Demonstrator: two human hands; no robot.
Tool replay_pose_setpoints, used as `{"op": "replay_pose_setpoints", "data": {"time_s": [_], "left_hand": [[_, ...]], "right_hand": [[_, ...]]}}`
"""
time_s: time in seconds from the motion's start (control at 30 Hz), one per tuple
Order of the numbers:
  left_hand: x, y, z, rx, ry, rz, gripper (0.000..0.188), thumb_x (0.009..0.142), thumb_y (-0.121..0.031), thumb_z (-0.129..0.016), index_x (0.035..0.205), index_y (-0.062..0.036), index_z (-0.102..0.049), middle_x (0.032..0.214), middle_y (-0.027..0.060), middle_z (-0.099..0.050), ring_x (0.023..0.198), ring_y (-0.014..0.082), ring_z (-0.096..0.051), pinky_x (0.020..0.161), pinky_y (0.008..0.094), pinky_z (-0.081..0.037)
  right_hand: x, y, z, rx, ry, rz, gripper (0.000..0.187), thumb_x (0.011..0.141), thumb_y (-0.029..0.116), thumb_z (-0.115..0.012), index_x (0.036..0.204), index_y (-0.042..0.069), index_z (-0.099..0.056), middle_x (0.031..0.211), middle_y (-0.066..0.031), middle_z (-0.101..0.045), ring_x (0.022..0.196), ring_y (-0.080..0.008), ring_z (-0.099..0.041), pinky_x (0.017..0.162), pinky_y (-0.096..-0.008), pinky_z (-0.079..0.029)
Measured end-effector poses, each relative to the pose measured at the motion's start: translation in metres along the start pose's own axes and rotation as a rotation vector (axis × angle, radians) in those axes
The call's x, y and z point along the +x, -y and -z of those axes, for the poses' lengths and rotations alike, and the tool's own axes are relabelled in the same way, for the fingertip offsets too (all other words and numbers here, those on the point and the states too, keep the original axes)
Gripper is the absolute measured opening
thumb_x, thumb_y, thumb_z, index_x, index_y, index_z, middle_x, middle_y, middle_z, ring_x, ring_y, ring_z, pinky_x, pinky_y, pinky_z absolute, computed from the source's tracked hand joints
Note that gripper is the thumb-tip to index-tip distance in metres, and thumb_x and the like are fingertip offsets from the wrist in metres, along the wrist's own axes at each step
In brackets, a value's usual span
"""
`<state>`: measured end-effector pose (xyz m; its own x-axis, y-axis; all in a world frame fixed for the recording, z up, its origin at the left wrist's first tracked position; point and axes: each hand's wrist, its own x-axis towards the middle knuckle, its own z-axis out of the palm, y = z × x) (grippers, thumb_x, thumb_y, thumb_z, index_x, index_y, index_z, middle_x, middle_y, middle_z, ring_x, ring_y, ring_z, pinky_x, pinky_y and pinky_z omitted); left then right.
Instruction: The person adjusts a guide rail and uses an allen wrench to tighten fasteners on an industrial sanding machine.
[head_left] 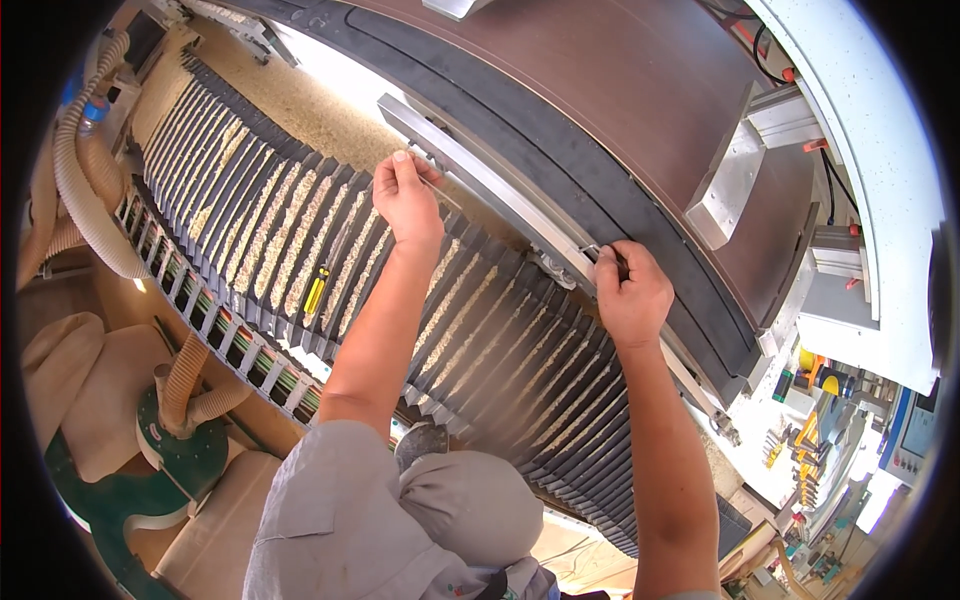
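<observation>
My left hand (408, 200) is closed in a pinch beside a long metal rail (480, 180). What its fingertips hold, if anything, I cannot make out. Farther right along the same rail, my right hand (634, 292) has its thumb and fingers closed around something small and dark at the rail's edge. Its kind is hidden by the fingers. Below both hands stretch black accordion bellows (490, 330) with wood chips packed in the folds. A yellow-and-black handled tool (316, 290) lies in one fold, left of my left forearm.
Beyond the rail are a black machine bed (560, 150) and a brown panel (600, 60). A cable chain (215, 320) edges the bellows at left, near ribbed hoses (80, 190) and a green dust collector (190, 450). Tools crowd a bench (820, 430) at right.
</observation>
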<state>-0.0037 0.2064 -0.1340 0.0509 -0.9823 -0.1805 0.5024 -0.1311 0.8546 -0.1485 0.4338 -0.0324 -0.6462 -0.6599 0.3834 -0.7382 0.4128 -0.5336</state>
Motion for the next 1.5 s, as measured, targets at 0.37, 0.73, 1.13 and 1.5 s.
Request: {"op": "replay_pose_setpoints", "data": {"time_s": [0.37,0.73,1.13,1.5], "left_hand": [[-0.004,-0.008,-0.009,0.014,-0.064,0.040,0.020,0.101,-0.021,-0.054,0.088,-0.0066,-0.054,0.071,0.0023,-0.057,0.059,0.0129,-0.054,0.056,0.0284,-0.047],[-0.006,-0.008,-0.010,-0.020,-0.085,0.099,0.017,0.101,-0.021,-0.053,0.090,-0.0078,-0.054,0.072,0.0011,-0.056,0.060,0.0117,-0.054,0.056,0.0283,-0.050],[0.001,-0.002,-0.001,-0.060,0.045,0.010,0.023,0.102,-0.023,-0.053,0.086,-0.0070,-0.053,0.068,0.0030,-0.054,0.057,0.0131,-0.050,0.055,0.0274,-0.044],[0.033,0.006,0.030,0.172,0.508,0.245,0.062,0.102,-0.061,-0.027,0.065,-0.0101,-0.030,0.058,0.0012,-0.027,0.050,0.0153,-0.025,0.048,0.0324,-0.028]], "right_hand": [[0.000,0.001,-0.001,0.035,0.026,-0.043,0.008,0.080,0.014,-0.069,0.082,0.006,-0.067,0.072,-0.0103,-0.065,0.059,-0.0278,-0.063,0.056,-0.0341,-0.050],[0.000,-0.001,-0.001,0.033,0.012,-0.017,0.008,0.080,0.014,-0.069,0.082,0.006,-0.066,0.071,-0.0103,-0.064,0.057,-0.0280,-0.062,0.055,-0.0348,-0.050],[0.002,0.006,0.003,0.005,0.051,-0.034,0.009,0.086,0.011,-0.067,0.087,0.002,-0.068,0.069,-0.0108,-0.066,0.059,-0.0203,-0.065,0.059,-0.0291,-0.051],[0.001,0.007,0.004,0.046,0.065,-0.069,0.010,0.087,0.011,-0.067,0.087,0.001,-0.067,0.071,-0.0105,-0.066,0.061,-0.0178,-0.068,0.060,-0.0277,-0.051]]}}
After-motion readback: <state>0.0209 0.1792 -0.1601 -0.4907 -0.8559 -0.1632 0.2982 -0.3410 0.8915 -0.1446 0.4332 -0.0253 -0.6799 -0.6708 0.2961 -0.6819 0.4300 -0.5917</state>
